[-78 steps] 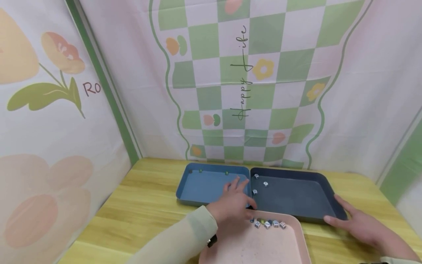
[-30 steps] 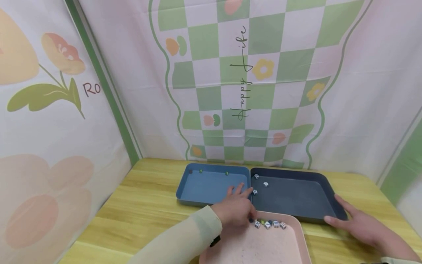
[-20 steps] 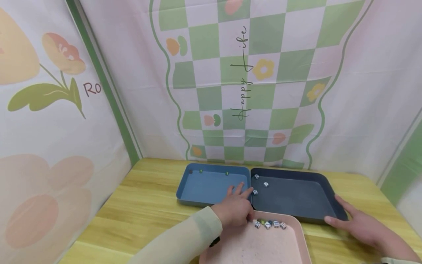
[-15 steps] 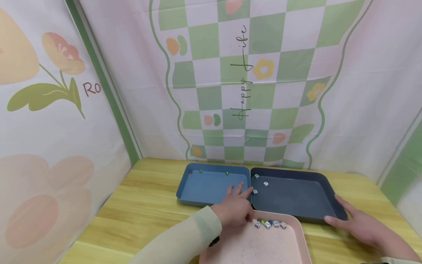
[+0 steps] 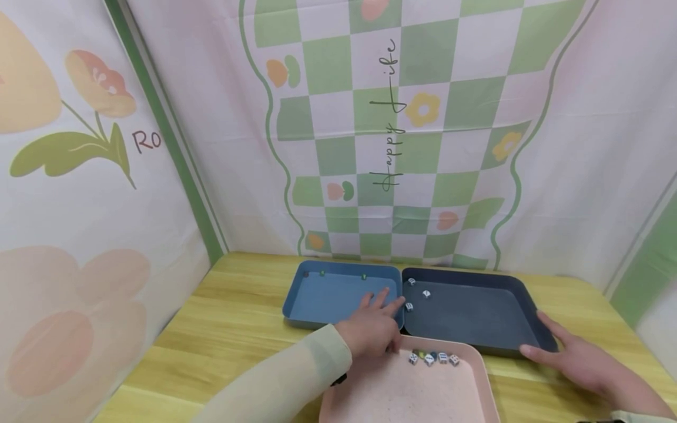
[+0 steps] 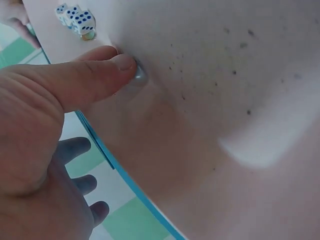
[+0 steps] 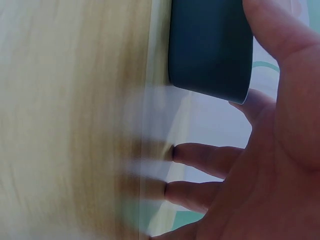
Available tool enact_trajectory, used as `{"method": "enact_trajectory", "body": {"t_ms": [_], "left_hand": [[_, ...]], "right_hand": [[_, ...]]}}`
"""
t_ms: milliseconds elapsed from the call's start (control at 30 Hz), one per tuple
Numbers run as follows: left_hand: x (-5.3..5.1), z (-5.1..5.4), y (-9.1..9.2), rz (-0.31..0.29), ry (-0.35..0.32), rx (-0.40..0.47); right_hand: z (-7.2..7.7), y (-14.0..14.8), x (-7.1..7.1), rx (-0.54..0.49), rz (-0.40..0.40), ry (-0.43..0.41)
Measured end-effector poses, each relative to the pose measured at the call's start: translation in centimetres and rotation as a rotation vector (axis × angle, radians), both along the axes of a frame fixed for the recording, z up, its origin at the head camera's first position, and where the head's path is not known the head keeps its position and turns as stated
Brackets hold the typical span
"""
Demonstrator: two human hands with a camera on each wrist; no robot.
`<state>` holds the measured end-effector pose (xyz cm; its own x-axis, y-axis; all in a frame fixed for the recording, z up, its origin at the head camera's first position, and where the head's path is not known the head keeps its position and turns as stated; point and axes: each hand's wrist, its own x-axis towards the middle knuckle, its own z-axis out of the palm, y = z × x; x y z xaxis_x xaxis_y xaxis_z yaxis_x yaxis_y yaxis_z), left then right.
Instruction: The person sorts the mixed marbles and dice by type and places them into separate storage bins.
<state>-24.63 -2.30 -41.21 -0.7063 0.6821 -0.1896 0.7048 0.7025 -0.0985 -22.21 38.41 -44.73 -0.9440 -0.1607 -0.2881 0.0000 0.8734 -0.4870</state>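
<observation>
In the head view my left hand (image 5: 370,330) reaches over the far-left edge of the pink tray (image 5: 409,393). The left wrist view shows its thumb and forefinger pinching a shiny glass marble (image 6: 140,76) against the tray; the other fingers stick out. Several white dice (image 5: 443,357) with a few coloured marbles (image 5: 421,354) lie along the tray's far side. My right hand (image 5: 587,367) rests at the near right corner of the dark tray (image 5: 471,311), thumb and forefinger touching it, remaining fingers extended toward the wooden table.
A blue tray (image 5: 328,299) stands left of the dark one, with small green marbles (image 5: 364,277) and a brownish one (image 5: 305,274) at its far side. Three white dice (image 5: 426,294) lie in the dark tray's left part. A patterned curtain (image 5: 365,129) hangs behind the wooden table (image 5: 211,329).
My left hand, earlier at a dark blue marble near the dice, has shifted slightly left along the pink tray's far edge. The right hand and the trays look unmoved.
</observation>
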Motion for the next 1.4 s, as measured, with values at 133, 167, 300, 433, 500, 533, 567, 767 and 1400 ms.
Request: {"method": "enact_trajectory", "body": {"t_ms": [133,167,300,433,500,533,567,767,1400], "left_hand": [[-0.05,0.27,0.0,-0.005,-0.007,0.0],[-0.07,0.3,-0.01,-0.005,-0.009,0.0],[-0.19,0.35,-0.1,-0.013,-0.013,-0.006],[-0.44,0.37,-0.25,-0.045,-0.005,-0.04],[-0.56,0.35,-0.29,-0.069,0.012,-0.062],[-0.59,0.35,-0.3,-0.081,0.023,-0.075],[-0.61,0.35,-0.28,-0.094,0.039,-0.087],[-0.58,0.26,-0.12,-0.113,0.078,-0.125],[-0.79,0.8,-0.21,-0.085,-0.109,-0.004]], "right_hand": [[0.14,-0.16,0.06,0.002,0.003,0.008],[0.16,-0.18,0.08,0.005,0.001,0.011],[0.17,-0.21,0.05,0.007,0.004,0.026],[0.02,-0.14,-0.08,0.002,0.001,0.023],[-0.08,-0.07,-0.17,0.002,-0.001,0.018],[-0.14,-0.02,-0.21,0.002,-0.001,0.016],[-0.19,0.03,-0.26,0.005,0.0,0.017],[-0.36,0.16,-0.41,0.004,0.001,0.019],[-0.2,0.07,0.09,0.019,0.014,0.04]]}}
